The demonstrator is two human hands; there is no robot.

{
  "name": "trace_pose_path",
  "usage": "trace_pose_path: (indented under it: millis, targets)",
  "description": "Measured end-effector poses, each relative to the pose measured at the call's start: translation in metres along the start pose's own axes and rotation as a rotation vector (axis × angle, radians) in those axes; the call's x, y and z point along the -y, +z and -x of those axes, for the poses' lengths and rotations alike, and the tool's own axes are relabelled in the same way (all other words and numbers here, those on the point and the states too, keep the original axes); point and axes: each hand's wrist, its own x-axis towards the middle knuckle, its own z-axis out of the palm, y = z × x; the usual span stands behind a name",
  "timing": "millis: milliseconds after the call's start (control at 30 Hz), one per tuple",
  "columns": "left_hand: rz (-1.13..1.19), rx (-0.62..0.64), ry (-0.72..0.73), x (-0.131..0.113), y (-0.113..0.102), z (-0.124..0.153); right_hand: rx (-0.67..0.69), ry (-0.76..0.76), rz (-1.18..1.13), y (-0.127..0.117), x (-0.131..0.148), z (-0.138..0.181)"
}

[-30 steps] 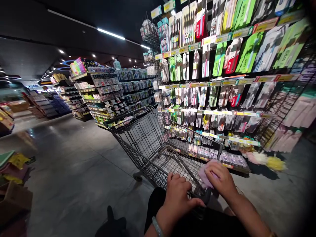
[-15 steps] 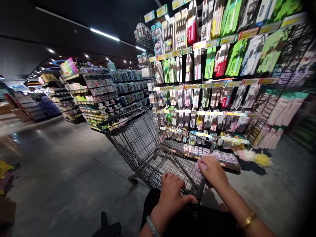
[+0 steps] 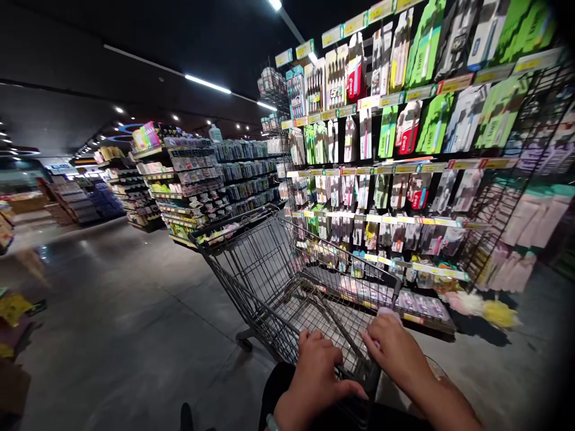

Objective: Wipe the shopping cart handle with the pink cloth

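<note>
A grey wire shopping cart [image 3: 263, 302] stands in front of me, and no goods show in its basket. My left hand [image 3: 317, 365] curls its fingers over the rim at the near end, its thumb stretched out to the right. At the near right corner, my right hand [image 3: 395, 350] is closed round a soft lilac cloth-like thing [image 3: 389, 313], pressed against the cart's rim. Most of that lilac thing is hidden under the fingers, so its exact kind cannot be told.
A tall rack of packaged toothbrushes [image 3: 426, 129] rises just beyond the cart's right side. Pink and yellow bath puffs [image 3: 499, 314] hang low at its right end. Further shelves [image 3: 179, 179] line the back left. Grey floor [image 3: 148, 317] stretches along the left.
My right hand has come down onto the cart's corner, and less of the lilac thing shows. The left hand stays on the rim. The shelves sit lower and further right in view.
</note>
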Motion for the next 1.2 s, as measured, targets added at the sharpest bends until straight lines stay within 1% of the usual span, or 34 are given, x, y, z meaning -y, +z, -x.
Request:
trace_pose_path:
  millis: [67, 167, 233, 300, 367, 433, 533, 600, 667, 733, 833, 933, 1067, 1200]
  targets:
    - [-0.014, 0.008, 0.006, 0.003, 0.002, 0.002, 0.005, 0.021, -0.012, 0.0, -0.005, -0.004]
    - [-0.069, -0.025, 0.012, 0.008, 0.009, 0.003, -0.044, 0.075, 0.008, 0.001, -0.029, -0.02]
    - [-0.122, -0.058, 0.031, 0.01, 0.018, 0.002, -0.1, 0.07, 0.05, 0.004, -0.047, -0.028]
    - [-0.183, -0.077, 0.061, 0.012, 0.026, 0.0, -0.128, 0.04, 0.081, 0.007, -0.057, -0.029]
    - [-0.216, -0.066, 0.086, 0.015, 0.03, 0.0, -0.127, 0.021, 0.086, 0.01, -0.056, -0.021]
    - [-0.21, -0.035, 0.1, 0.017, 0.03, 0.004, -0.109, -0.015, 0.057, 0.011, -0.045, -0.007]
    - [-0.153, 0.01, 0.091, 0.015, 0.021, 0.015, -0.055, -0.071, -0.005, 0.005, -0.027, 0.014]
    - [-0.106, 0.029, 0.075, 0.011, 0.012, 0.024, -0.005, -0.07, -0.02, -0.002, -0.023, 0.02]
    - [-0.046, 0.026, 0.049, 0.003, 0.004, 0.03, 0.019, -0.045, -0.008, -0.009, -0.029, 0.017]
    - [0.013, 0.016, 0.027, -0.004, -0.001, 0.033, 0.013, -0.023, 0.017, -0.013, -0.041, 0.011]
    - [0.043, 0.014, 0.027, -0.012, 0.0, 0.035, -0.007, 0.007, 0.067, -0.015, -0.055, 0.009]
    - [0.02, 0.039, 0.058, -0.012, 0.002, 0.036, -0.039, 0.006, 0.08, -0.015, -0.054, 0.018]
    - [0.008, 0.085, 0.079, -0.012, -0.002, 0.039, -0.024, -0.029, 0.05, -0.022, -0.05, 0.036]
    - [0.026, 0.116, 0.076, -0.015, -0.004, 0.042, -0.041, -0.027, 0.032, -0.028, -0.058, 0.046]
